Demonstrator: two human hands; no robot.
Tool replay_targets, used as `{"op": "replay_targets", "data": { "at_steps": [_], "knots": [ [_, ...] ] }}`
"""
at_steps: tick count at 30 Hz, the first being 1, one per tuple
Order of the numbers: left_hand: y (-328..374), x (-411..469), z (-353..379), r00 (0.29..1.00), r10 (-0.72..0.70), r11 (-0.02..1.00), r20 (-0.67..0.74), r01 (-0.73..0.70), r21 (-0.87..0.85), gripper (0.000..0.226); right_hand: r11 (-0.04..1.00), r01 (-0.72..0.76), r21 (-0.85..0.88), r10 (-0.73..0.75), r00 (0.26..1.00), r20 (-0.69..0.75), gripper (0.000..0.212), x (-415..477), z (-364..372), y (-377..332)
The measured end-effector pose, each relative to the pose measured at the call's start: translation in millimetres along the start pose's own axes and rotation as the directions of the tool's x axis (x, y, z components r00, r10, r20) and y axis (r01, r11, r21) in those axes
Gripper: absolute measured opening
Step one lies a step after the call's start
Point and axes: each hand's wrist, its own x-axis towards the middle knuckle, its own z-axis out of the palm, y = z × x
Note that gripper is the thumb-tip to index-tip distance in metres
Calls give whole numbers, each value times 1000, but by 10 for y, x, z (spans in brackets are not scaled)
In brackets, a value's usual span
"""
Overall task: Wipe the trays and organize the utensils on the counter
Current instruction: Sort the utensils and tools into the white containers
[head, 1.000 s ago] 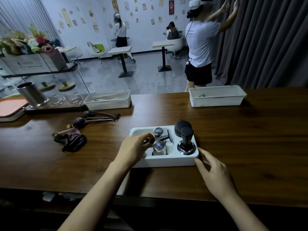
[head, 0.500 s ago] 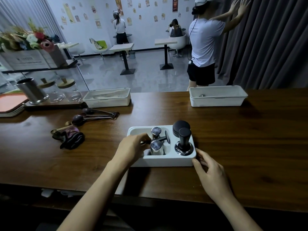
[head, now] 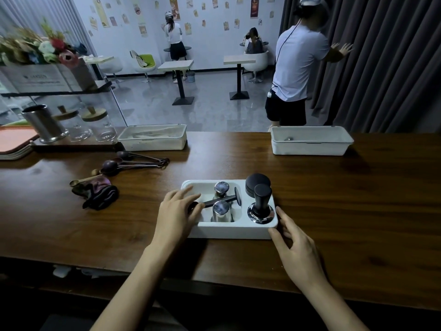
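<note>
The white compartment tray [head: 233, 231] is sitting on the wooden counter [head: 334, 199], close to the near edge and between both hands.

The right hand [head: 296, 247] is bracing the tray's near right corner. Its thumb is lying on the near wall and its index finger on the right wall, with the fingers spread, fairly straight and enclosing nothing. The probable purpose is to stop the tray sliding.

The left hand [head: 177, 211] is reaching over the tray's left end, onto the near end of a dark-handled tool [head: 222, 199] that is lying across two steel cylinders [head: 222, 209] in the left compartment. The hand is covering the handle tip, so it cannot be told whether the fingers are pinching it.

A tamper [head: 261, 206] is standing upright in the right compartment, with a black puck [head: 257, 185] just beyond it.

The step is probably emptying the tray for wiping. The dark cloth [head: 100, 194] is lying well apart to the left, beside the measuring spoons [head: 133, 163].
</note>
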Motion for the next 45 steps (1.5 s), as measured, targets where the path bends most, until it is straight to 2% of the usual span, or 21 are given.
{"op": "replay_targets", "data": {
  "at_steps": [2,5,11,15,19,24,30,37,45],
  "knots": [
    [-13,-65,-27,994,-104,993,24,105,-47,46,999,20,-37,-19,999,30,59,27,-19,-27],
    [10,-170,-110,960,-233,964,153,249,-94,65,999,12,-44,-7,995,99,67,128,-51,-77],
    [33,-361,-267,931,-280,936,235,319,-147,81,993,-69,-98,89,974,208,81,289,-89,-193],
    [15,-357,-357,917,-277,925,288,336,-180,83,983,-122,-135,154,953,260,89,324,-86,-318],
    [-56,-293,-415,899,-271,915,345,351,-196,92,975,-161,-154,192,958,215,93,321,-22,-384],
    [-77,-268,-368,918,-266,907,294,342,-246,95,971,-224,-84,236,953,188,98,379,18,-286],
    [-193,107,-317,933,-229,905,277,309,-292,98,985,-169,-20,170,973,157,94,682,66,-404],
    [-269,969,-295,962,-139,916,233,214,-338,90,995,-96,10,96,994,53,91,1421,120,-581],
    [-427,1907,129,965,-141,852,221,232,-470,91,996,-85,11,85,996,-32,81,2488,333,-547]
  ]
}}
